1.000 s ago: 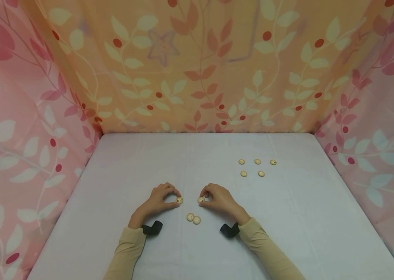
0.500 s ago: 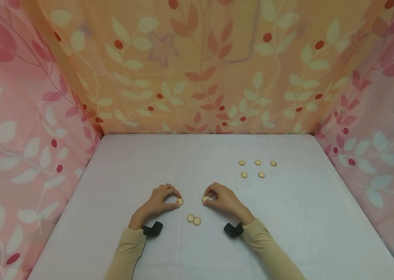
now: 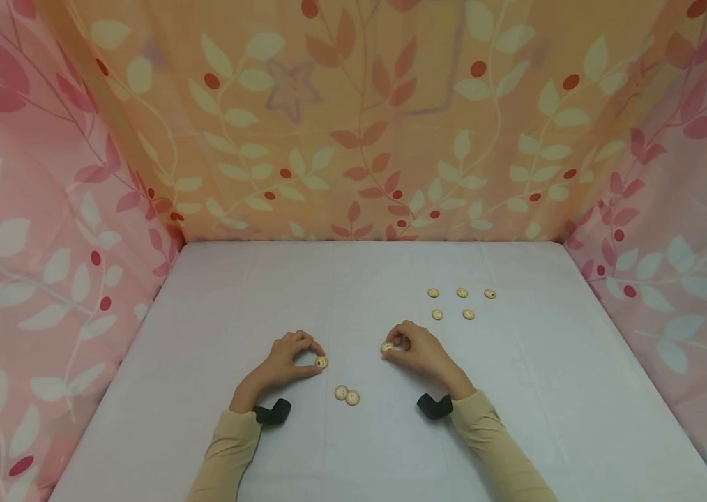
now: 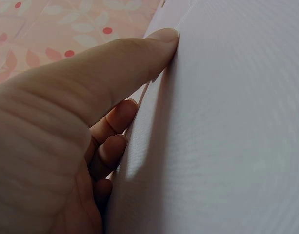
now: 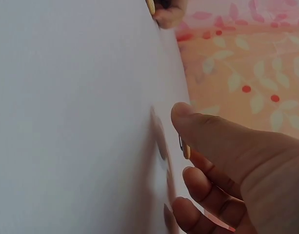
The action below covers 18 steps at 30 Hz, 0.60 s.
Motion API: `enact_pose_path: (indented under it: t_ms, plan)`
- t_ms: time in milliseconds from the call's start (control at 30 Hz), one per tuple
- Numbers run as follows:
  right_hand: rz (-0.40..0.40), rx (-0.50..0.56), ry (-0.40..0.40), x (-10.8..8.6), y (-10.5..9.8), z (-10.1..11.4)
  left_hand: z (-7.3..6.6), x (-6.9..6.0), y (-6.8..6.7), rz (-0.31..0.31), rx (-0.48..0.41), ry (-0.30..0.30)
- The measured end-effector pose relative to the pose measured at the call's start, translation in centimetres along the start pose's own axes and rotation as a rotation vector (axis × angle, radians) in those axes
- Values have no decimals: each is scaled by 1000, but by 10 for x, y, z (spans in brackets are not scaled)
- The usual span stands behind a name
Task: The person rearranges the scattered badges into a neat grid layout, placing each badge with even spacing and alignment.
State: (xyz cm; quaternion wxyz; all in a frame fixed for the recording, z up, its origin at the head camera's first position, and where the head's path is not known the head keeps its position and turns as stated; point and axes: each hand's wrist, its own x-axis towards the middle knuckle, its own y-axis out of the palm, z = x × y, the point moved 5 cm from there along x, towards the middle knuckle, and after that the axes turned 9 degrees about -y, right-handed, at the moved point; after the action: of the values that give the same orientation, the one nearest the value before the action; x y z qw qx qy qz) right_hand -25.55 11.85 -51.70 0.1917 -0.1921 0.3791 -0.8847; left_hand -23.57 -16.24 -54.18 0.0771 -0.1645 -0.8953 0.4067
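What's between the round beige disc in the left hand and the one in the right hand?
In the head view, only bare white tabletop shows between the left disc and right disc.

Dim, diffuse illumination.
Soft shadows mark the flat, white, cloth-covered counter (image 4: 237,122) beside the bare fingers (image 4: 121,115) in both wrist views.

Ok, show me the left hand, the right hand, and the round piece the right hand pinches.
Left hand (image 3: 281,360): head view, back of hand.
Right hand (image 3: 420,351): head view, back of hand.
Round piece (image 3: 386,347): head view, its visible face.
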Motion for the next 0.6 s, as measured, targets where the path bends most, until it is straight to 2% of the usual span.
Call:
enact_pose_path:
  t_ms: [233,600]
  plan:
    - [-38,14,59,-8,-19,-14,-1,-1,-1,-5,9,6]
    - [-86,-22,109,-18,-45,-38,0,0,0,-9,4,9]
